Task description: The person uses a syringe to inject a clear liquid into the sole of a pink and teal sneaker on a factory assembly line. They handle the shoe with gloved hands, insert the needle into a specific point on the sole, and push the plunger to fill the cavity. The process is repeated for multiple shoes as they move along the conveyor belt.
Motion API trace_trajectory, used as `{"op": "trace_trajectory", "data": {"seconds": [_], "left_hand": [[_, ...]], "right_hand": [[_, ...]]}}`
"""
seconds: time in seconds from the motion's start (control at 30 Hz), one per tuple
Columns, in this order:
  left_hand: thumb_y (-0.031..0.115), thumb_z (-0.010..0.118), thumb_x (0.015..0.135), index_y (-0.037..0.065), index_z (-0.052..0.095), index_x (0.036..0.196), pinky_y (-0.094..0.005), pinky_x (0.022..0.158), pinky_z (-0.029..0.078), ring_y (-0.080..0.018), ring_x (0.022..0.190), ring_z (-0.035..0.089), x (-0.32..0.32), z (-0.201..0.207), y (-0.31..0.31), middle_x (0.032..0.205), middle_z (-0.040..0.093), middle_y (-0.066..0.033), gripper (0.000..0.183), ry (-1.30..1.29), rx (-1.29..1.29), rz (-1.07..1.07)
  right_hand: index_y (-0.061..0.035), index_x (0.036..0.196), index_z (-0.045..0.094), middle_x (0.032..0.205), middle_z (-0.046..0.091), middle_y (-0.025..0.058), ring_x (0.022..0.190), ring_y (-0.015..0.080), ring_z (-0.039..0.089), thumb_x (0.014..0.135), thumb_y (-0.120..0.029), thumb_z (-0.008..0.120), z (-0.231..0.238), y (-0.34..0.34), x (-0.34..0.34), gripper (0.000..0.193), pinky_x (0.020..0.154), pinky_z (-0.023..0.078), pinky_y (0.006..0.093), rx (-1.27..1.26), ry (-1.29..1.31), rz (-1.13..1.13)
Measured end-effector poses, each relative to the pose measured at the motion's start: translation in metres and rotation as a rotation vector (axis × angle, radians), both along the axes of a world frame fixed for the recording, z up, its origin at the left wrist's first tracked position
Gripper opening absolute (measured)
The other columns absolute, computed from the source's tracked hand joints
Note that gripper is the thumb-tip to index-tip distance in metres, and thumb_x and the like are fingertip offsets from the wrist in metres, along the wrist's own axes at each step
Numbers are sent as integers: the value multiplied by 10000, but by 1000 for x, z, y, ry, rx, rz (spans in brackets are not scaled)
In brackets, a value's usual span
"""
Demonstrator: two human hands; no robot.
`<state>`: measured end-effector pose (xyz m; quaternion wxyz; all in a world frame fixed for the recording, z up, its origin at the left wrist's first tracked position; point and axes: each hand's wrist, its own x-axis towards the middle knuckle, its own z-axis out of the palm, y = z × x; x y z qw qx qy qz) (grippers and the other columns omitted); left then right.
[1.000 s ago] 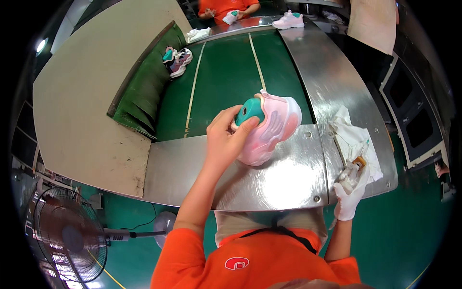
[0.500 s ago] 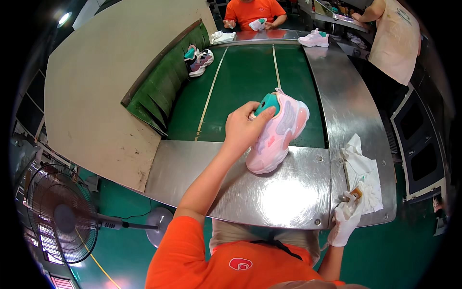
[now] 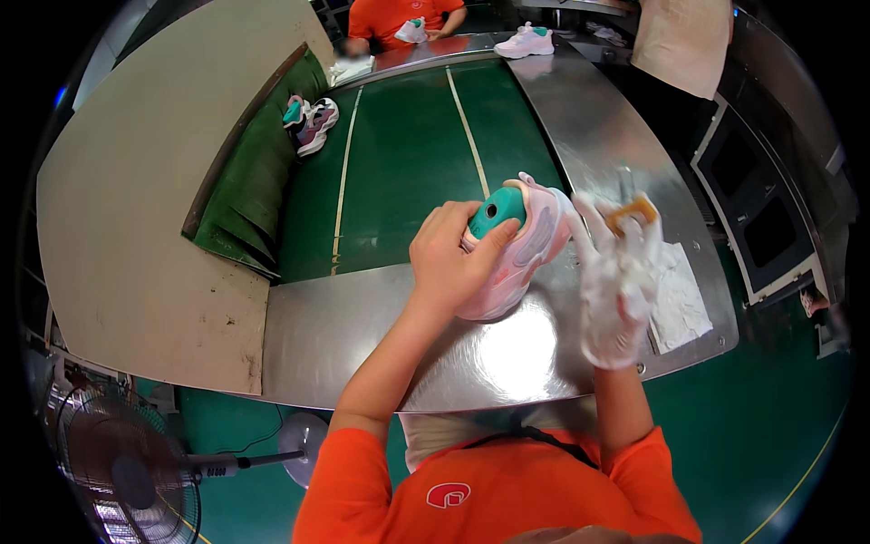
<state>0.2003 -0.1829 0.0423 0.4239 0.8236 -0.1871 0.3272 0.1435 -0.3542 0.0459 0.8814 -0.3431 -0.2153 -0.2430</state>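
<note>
My bare left hand (image 3: 444, 258) grips a pale pink sneaker (image 3: 521, 281) at its collar, with the thumb and fingers around a teal shoe last (image 3: 497, 210) that fills the opening. The shoe is tilted, heel toward me, above the metal edge of the table. My right hand (image 3: 621, 290), in a white glove smeared by motion, is raised at the shoe's right side with its fingertips close to the sole; I cannot tell whether they touch. Among its fingers is a small amber-brown piece (image 3: 633, 216), its exact kind unclear. A white cloth (image 3: 681, 304) lies beside that hand.
A green conveyor belt (image 3: 399, 172) runs away from me between metal table edges. A multicoloured sneaker (image 3: 311, 125) rests by the green flaps at left; another pink sneaker (image 3: 526, 42) stands far right. Co-workers stand beyond. A floor fan (image 3: 131, 480) is at lower left.
My right hand has lifted from the white cloth and come up and left to the shoe, carrying the amber-brown piece. My left hand keeps hold of the sneaker. The whole view has shifted.
</note>
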Motion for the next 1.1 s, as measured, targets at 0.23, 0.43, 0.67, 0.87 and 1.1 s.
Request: {"op": "trace_trajectory", "data": {"seconds": [0.23,0.43,0.67,0.87,1.1], "left_hand": [[238,792,734,54,665,880,-352,621,477,-260,719,608,-9,-2,4,820,645,-83,268,-143,2,12],[240,787,750,50,661,898,-352,619,476,-260,723,608,-18,-2,10,819,641,-81,272,-137,11,-21],[295,768,778,35,662,919,-365,629,481,-266,725,617,-4,0,19,817,648,-97,314,-22,-99,57],[329,735,820,-11,676,1032,-308,629,476,-200,697,615,27,17,58,839,672,-128,405,142,-48,77],[212,720,795,45,583,1128,-417,884,479,-330,1078,588,96,56,130,1099,638,-123,397,-196,800,-118]], "right_hand": [[-18,1355,316,1212,464,148,1254,352,477,834,-118,693,6,28,51,651,1163,248,482,212,-37,57],[-6,1346,322,1184,493,125,1185,296,545,861,-111,674,36,14,71,608,1120,329,420,156,-61,-1],[-17,1437,287,1350,417,136,1213,286,518,729,-25,630,6,-28,-3,787,1038,406,393,-229,162,-493],[-39,1449,305,1301,442,76,905,108,530,663,110,589,-102,-62,-54,849,723,467,218,-570,493,-626],[-104,1466,283,1136,556,61,482,42,447,792,17,574,-99,-69,-50,744,362,305,147,-202,668,-441]]}}
